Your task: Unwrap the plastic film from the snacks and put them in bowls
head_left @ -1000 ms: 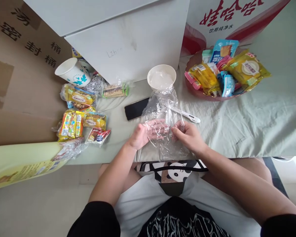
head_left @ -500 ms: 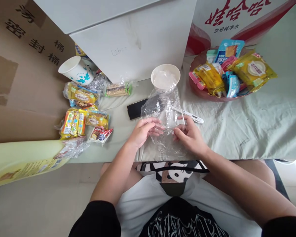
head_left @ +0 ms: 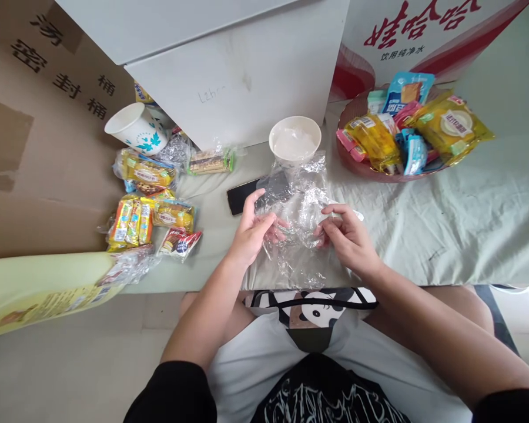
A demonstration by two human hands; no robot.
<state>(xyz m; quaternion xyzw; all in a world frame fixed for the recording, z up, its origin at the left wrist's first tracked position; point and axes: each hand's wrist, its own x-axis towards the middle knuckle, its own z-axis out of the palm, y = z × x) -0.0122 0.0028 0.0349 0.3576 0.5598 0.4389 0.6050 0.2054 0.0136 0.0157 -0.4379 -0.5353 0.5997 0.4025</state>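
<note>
While clear plastic film (head_left: 306, 202), spread between the hands, is pinched by the right hand (head_left: 348, 238), it is touched by the half-curled left hand (head_left: 251, 232), whose hold cannot be told. Beyond the grip, rightward, "饮用纯净水" is printed on a white-and-red box (head_left: 409, 35); well leftward, "密封桶" is borne by a brown carton (head_left: 62, 182).

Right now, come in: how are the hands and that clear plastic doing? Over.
Left hand, right hand: both at the clear plastic, exact grip unclear. Plastic crumpled, partly overlapping the phone in view. White cup close at its far end.
</note>
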